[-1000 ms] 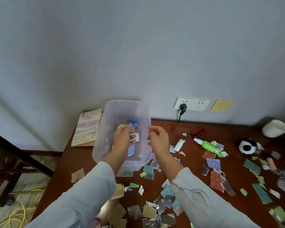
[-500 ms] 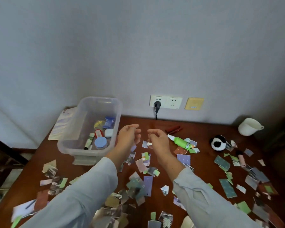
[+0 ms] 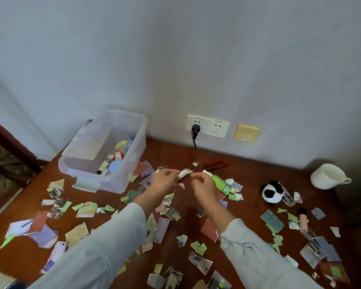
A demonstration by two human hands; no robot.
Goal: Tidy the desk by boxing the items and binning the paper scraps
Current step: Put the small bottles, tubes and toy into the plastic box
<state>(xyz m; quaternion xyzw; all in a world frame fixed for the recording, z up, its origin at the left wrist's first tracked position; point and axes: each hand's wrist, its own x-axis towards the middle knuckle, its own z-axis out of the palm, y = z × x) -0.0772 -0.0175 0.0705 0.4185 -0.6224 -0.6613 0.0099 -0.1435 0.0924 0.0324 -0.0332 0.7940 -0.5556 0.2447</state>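
Note:
The clear plastic box [image 3: 143, 130] stands on the desk at the back left with several small items inside. My left hand [image 3: 165, 183] reaches over the desk's middle, and its fingertips pinch the near end of a small white tube [image 3: 183, 173]. A hand's width to the right, my right hand [image 3: 203, 185] hovers with loosely curled fingers and holds nothing. It sits just left of a green tube [image 3: 220, 183] lying on the desk. Torn paper scraps [image 3: 86, 209] of many colours cover the brown desk [image 3: 248, 176].
A panda plush [image 3: 272, 192] and a white cup [image 3: 327, 176] sit at the right. A red tool [image 3: 215, 164] lies near the wall and a pink tube [image 3: 302, 222] among scraps on the right. A black plug [image 3: 196, 129] sits in the wall socket.
A second ago both hands held the box up in front of me. It now stands on the desk at the left, and both hands have moved to the white tube.

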